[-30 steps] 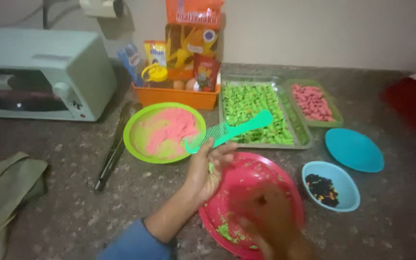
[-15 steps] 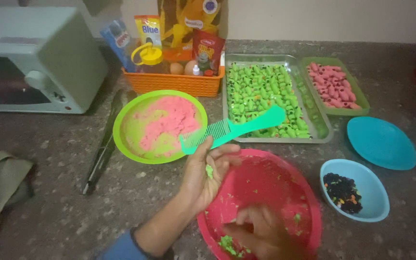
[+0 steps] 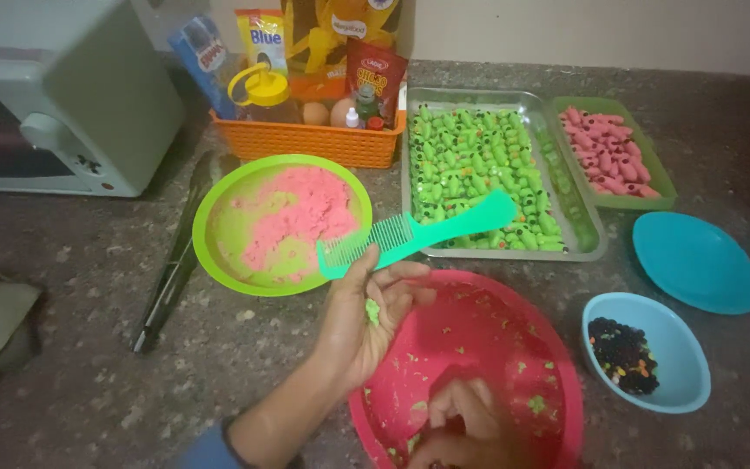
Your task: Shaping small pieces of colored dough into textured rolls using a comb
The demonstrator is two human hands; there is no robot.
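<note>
On a speckled stone counter [image 3: 88, 347], seen from above. Left hand [image 3: 366, 317] palm up over the rim of a red bowl [image 3: 488, 347], thumb and fingers pinching a green comb [image 3: 418, 233], a small lump of green dough [image 3: 372, 311] resting in the palm. Right hand [image 3: 462, 426] blurred inside the bowl, fingers seemingly curled together. Just beyond: green bowl of pink dough [image 3: 281, 221], metal tray of green shaped pieces [image 3: 479, 169].
</note>
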